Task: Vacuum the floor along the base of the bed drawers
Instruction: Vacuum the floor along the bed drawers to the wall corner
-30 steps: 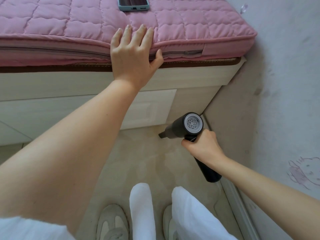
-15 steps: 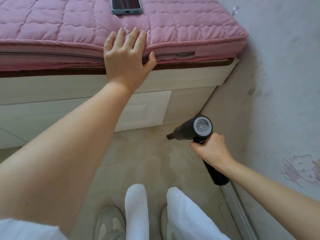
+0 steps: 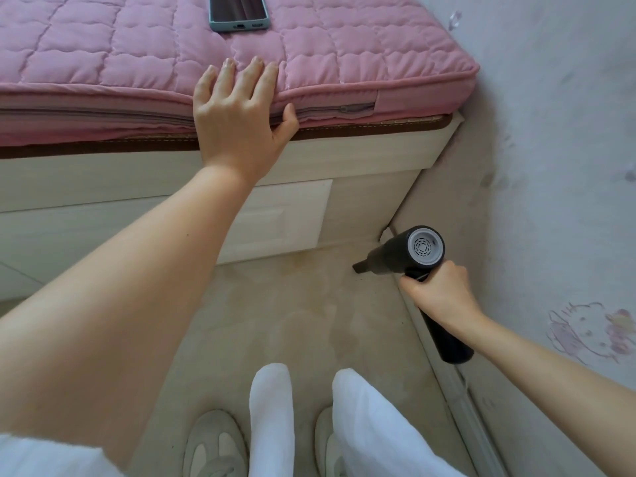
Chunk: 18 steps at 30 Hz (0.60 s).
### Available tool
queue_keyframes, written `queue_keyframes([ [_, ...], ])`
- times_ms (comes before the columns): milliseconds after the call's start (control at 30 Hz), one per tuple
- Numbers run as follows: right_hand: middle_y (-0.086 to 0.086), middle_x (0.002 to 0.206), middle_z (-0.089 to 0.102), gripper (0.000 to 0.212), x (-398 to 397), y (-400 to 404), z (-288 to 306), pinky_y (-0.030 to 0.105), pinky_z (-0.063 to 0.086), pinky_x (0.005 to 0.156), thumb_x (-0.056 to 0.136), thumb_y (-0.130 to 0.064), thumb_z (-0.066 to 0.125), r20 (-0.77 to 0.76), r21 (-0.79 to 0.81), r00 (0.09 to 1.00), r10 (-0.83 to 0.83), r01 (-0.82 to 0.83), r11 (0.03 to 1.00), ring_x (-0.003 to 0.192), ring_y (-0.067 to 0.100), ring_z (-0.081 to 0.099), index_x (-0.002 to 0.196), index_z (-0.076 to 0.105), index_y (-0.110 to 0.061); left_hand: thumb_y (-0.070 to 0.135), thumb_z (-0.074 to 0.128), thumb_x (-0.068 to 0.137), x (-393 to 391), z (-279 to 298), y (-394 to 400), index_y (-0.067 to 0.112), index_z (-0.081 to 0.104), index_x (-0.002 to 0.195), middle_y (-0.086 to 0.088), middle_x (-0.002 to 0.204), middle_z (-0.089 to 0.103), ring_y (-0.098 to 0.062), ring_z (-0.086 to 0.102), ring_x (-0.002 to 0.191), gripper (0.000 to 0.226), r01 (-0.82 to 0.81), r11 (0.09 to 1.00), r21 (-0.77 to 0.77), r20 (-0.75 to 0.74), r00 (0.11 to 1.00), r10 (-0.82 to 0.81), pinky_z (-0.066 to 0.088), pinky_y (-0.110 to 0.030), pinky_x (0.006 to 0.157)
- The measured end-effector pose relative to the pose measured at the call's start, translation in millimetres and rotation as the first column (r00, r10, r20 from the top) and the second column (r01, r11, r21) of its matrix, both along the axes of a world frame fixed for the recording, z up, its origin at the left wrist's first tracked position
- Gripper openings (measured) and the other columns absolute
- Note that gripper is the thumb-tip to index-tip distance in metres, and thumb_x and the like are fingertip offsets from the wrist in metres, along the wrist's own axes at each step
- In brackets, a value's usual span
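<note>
A black handheld vacuum (image 3: 401,256) with a grey rear vent hangs low over the beige floor (image 3: 292,321). Its narrow nozzle points left and down, near the corner where the bed base meets the wall. My right hand (image 3: 438,294) grips its handle. The cream drawer front (image 3: 282,222) of the bed base lies left of the nozzle, partly hidden by my left forearm. My left hand (image 3: 237,111) rests flat on the edge of the pink quilted mattress (image 3: 344,63), fingers spread.
A phone (image 3: 239,12) in a teal case lies on the mattress at the top. The pale wall (image 3: 550,166) and its skirting (image 3: 464,401) run along the right. My legs in white trousers and light shoes (image 3: 213,445) stand on the floor at the bottom.
My right hand has carried the vacuum to the right, toward the wall corner. My left hand stays on the mattress edge.
</note>
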State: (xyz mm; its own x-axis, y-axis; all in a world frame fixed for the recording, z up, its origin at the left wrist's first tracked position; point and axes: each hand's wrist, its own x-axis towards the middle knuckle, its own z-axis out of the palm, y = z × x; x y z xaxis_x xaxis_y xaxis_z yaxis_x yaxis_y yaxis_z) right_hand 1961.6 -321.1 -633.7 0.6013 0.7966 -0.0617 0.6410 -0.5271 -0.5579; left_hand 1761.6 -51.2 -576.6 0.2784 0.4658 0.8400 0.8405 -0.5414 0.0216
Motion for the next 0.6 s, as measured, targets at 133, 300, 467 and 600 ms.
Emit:
queue_keyframes([
  [133, 0.009, 0.057, 0.057, 0.02, 6.6, -3.1, -1.3, 0.032, 0.044, 0.058, 0.072, -0.021, 0.063, 0.024, -0.004, 1.0, -0.014, 0.014, 1.0, 0.067, 0.031, 0.054, 0.061, 0.05, -0.011, 0.048, 0.044, 0.098, 1.4, 0.4, -0.9, 0.019, 0.064, 0.133, -0.003, 0.136, 0.064, -0.033, 0.056, 0.128, 0.05, 0.0, 1.0, -0.008, 0.011, 1.0, 0.0, 0.038, -0.048, 0.111],
  [300, 0.007, 0.054, 0.054, 0.024, 16.0, -6.6, -3.7, 0.031, 0.041, 0.053, 0.071, -0.024, 0.063, 0.064, -0.01, 0.997, -0.049, 0.049, 0.999, 0.063, 0.03, 0.052, 0.059, 0.047, -0.01, 0.047, 0.044, 0.098, 2.8, 0.1, -3.3, 0.019, 0.065, 0.131, -0.003, 0.135, 0.064, -0.032, 0.056, 0.128, 0.049, -0.008, 1.0, -0.014, 0.027, 1.0, 0.008, 0.038, -0.047, 0.11],
  [467, 0.006, 0.055, 0.059, 0.028, 24.2, -13.7, -5.2, 0.028, 0.041, 0.055, 0.072, -0.031, 0.064, 0.059, 0.001, 0.996, -0.068, 0.068, 0.998, 0.061, 0.024, 0.056, 0.06, 0.051, -0.01, 0.048, 0.042, 0.098, 2.0, 1.6, -4.9, 0.019, 0.063, 0.133, -0.003, 0.137, 0.062, -0.032, 0.054, 0.131, 0.05, -0.005, 0.999, -0.049, 0.02, 1.0, 0.006, 0.035, -0.047, 0.112],
  [600, 0.008, 0.054, 0.057, 0.03, 28.7, -20.6, -7.5, 0.025, 0.036, 0.048, 0.072, -0.031, 0.064, 0.083, -0.04, 0.988, -0.126, 0.13, 0.991, 0.058, 0.024, 0.054, 0.057, 0.051, -0.008, 0.048, 0.041, 0.099, 2.2, 1.1, -6.2, 0.019, 0.063, 0.134, -0.003, 0.138, 0.062, -0.032, 0.053, 0.132, 0.05, -0.004, 0.998, -0.057, 0.021, 1.0, 0.005, 0.034, -0.047, 0.113],
])
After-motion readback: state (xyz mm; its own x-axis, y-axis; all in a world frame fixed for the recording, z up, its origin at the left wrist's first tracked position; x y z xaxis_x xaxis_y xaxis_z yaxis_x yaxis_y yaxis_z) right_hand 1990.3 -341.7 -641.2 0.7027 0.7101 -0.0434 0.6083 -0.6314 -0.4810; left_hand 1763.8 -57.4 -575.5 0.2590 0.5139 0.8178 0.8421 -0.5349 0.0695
